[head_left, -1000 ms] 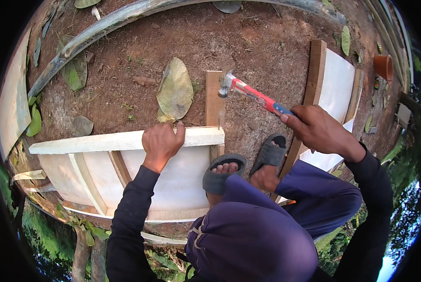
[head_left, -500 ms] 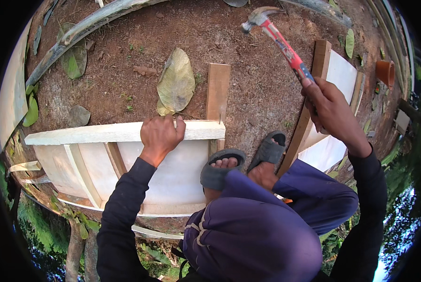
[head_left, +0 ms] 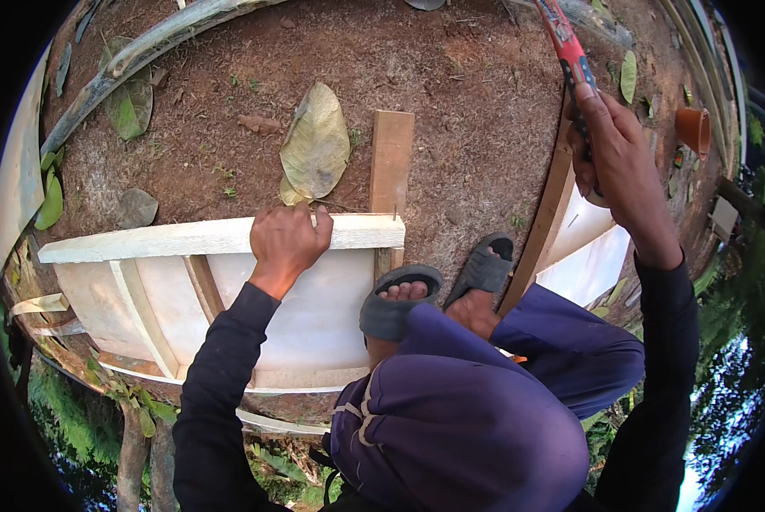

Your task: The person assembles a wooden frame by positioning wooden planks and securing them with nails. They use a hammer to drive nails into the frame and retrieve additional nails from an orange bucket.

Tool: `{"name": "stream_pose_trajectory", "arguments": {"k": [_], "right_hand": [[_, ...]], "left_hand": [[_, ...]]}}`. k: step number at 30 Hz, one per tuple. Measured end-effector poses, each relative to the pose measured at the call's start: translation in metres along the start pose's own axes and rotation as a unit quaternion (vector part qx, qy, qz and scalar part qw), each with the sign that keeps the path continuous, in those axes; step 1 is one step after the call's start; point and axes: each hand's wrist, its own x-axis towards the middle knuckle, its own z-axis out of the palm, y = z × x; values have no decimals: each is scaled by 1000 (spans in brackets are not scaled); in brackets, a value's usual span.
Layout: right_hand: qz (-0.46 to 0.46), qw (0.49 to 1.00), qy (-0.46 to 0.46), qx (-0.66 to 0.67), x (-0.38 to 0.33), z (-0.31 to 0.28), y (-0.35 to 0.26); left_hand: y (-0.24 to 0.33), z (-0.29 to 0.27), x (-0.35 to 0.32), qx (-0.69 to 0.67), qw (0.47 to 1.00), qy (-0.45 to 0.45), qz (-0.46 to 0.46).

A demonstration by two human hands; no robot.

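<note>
My left hand [head_left: 287,241] grips the top edge of a pale wooden board [head_left: 160,239] that lies across a white panel frame [head_left: 305,316]. A thin nail [head_left: 395,211] stands upright near the board's right end, over a brown wooden post [head_left: 392,158]. My right hand [head_left: 617,162] is raised at the upper right, shut on the red handle of a hammer [head_left: 567,47]; the hammer's head is out of the picture. My feet in dark sandals [head_left: 399,299] rest against the frame on the bare soil.
A large dry leaf [head_left: 316,145] lies on the soil beyond the board. A second white panel with a brown wooden edge [head_left: 553,205] leans at the right. A grey pipe [head_left: 160,43] runs along the upper left. An orange pot [head_left: 694,128] stands far right.
The hammer has swung up and away from the nail, from beside the post to high at the upper right. My left hand stays on the board.
</note>
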Motion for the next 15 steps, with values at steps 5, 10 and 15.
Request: {"name": "stream_pose_trajectory", "arguments": {"k": [5, 10, 15], "right_hand": [[-27, 976, -144, -162, -38, 25, 72], [2, 945, -218, -245, -36, 3, 40], [-25, 995, 61, 69, -1, 6, 18]], "left_hand": [[7, 9, 8, -33, 998, 38, 24], [1, 4, 1, 2, 1000, 27, 15], [0, 5, -1, -10, 1000, 17, 7]]}}
